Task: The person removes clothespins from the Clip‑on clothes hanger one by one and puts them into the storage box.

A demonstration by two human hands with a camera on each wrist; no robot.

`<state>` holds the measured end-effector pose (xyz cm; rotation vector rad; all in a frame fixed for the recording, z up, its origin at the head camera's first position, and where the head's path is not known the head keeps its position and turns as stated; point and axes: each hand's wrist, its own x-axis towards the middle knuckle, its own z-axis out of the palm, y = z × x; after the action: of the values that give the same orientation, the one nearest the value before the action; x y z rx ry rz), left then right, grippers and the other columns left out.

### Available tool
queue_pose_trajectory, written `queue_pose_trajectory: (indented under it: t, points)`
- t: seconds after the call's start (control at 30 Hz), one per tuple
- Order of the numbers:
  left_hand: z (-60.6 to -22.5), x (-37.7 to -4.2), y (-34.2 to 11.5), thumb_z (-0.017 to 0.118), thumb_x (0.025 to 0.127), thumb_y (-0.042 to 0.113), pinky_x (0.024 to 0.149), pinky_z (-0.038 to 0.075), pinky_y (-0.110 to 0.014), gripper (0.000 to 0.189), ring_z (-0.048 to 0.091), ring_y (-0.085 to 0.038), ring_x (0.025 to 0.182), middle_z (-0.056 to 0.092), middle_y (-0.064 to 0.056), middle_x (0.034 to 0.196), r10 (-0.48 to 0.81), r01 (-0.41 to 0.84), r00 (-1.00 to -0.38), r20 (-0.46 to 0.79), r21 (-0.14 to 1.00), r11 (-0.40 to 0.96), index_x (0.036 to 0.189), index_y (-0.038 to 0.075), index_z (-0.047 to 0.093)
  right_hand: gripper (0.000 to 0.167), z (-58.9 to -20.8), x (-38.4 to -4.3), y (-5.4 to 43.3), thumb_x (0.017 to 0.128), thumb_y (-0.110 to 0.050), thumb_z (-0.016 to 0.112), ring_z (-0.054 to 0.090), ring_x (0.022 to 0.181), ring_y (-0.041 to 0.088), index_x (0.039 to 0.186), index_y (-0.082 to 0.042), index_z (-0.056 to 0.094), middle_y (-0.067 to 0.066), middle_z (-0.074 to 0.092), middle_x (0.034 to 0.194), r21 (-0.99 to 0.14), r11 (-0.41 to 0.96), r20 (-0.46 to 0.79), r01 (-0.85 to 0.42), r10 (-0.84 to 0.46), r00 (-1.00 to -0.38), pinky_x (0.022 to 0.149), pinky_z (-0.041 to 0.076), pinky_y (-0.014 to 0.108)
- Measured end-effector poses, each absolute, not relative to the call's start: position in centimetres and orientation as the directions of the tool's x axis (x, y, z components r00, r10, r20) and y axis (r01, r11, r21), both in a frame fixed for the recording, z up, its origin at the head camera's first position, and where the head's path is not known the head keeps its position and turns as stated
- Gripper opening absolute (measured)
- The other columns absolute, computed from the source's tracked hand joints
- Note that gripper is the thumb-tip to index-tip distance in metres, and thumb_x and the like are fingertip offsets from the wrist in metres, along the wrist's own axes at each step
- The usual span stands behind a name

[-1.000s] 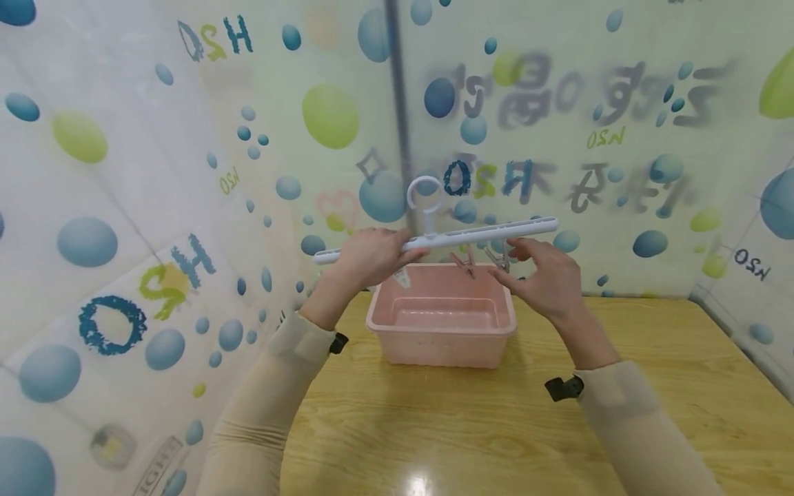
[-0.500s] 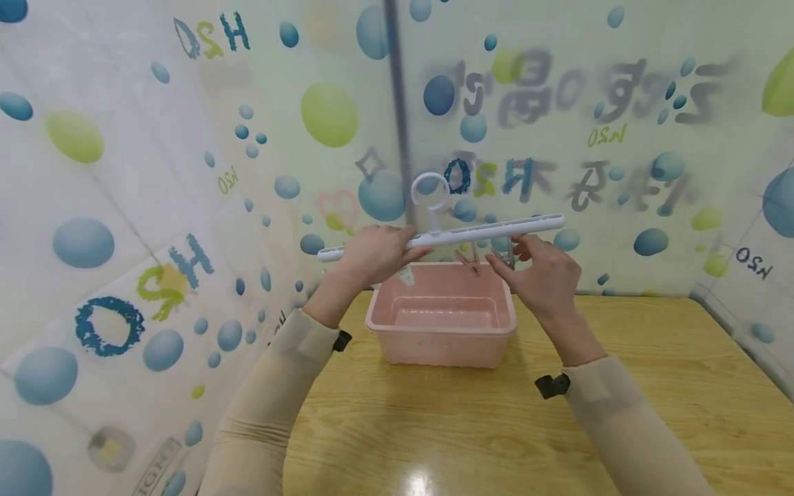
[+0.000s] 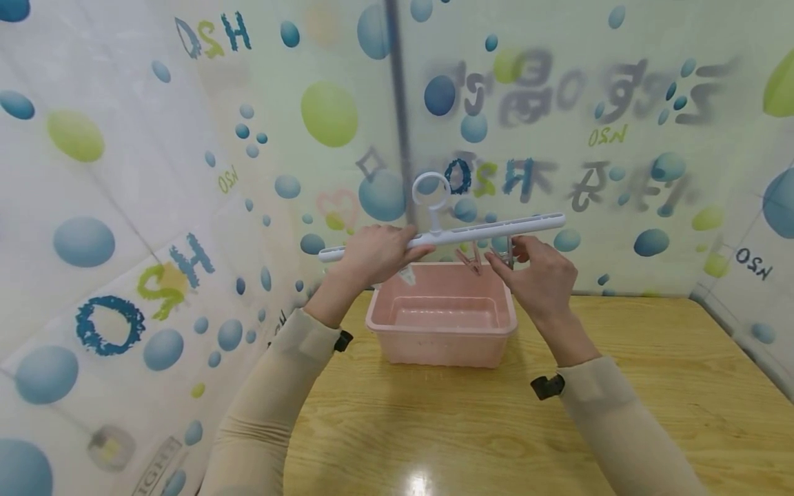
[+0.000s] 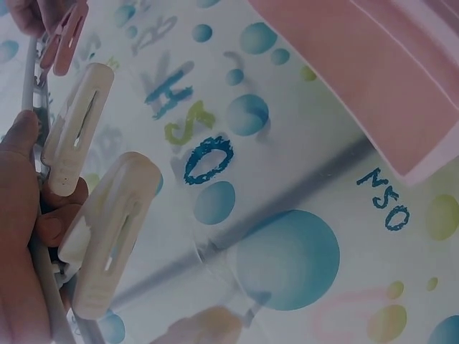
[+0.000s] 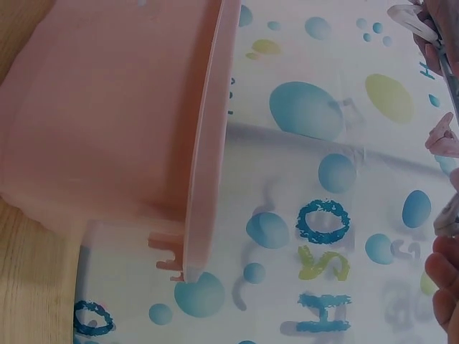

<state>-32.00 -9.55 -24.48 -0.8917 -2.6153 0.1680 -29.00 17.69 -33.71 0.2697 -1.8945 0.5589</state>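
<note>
A white clip hanger has a long bar point(image 3: 496, 229) and a ring-shaped hook point(image 3: 432, 191) on top. My left hand point(image 3: 380, 253) grips the bar left of the hook. Under the bar hang a pink clip point(image 3: 470, 260) and white clips, one of them a white clip point(image 4: 79, 129) near the left fingers and another white clip point(image 4: 118, 236) lower in the left wrist view. My right hand point(image 3: 541, 272) pinches a greyish clip point(image 3: 510, 253) below the bar's right part. In the right wrist view only fingertips point(image 5: 443, 283) show, beside that clip point(image 5: 448, 218).
A pink plastic basin point(image 3: 443, 344) stands on the wooden table point(image 3: 434, 413), beneath and behind the hanger. Curtain-like walls point(image 3: 248, 193) with printed blue and green dots enclose the table's left, back and right sides.
My right hand has moved slightly left and closed its thumb and fingers on the greyish clip. The hanger has shifted a little right and up, with my left hand still gripping it.
</note>
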Motion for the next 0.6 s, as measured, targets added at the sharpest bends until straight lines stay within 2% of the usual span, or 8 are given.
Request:
queue_pose_trajectory:
  t: [0.33, 0.6]
  points:
    - [-24.59, -32.03, -9.57, 0.038, 0.101, 0.063, 0.050, 0.038, -0.031, 0.047, 0.052, -0.018, 0.057, 0.049, 0.001, 0.065, 0.616, 0.573, -0.719, 0.321, -0.229, 0.787, 0.091, 0.019, 0.051, 0.046, -33.64, -29.01, 17.44, 0.075, -0.041, 0.086, 0.069, 0.065, 0.029, 0.094, -0.002, 0.070, 0.016, 0.074, 0.078, -0.264, 0.859, 0.921, -0.439, 0.089, -0.379, 0.049, 0.041, 0.037]
    - [-24.50, -31.97, -9.71, 0.040, 0.101, 0.062, 0.050, 0.038, -0.031, 0.046, 0.052, -0.018, 0.057, 0.049, 0.001, 0.065, 0.621, 0.581, -0.711, 0.329, -0.222, 0.783, 0.091, 0.018, 0.051, 0.039, -33.68, -29.13, 17.34, 0.079, -0.035, 0.084, 0.067, 0.063, 0.029, 0.090, -0.002, 0.068, 0.015, 0.073, 0.075, -0.263, 0.846, 0.924, -0.464, 0.084, -0.372, 0.048, 0.041, 0.039]
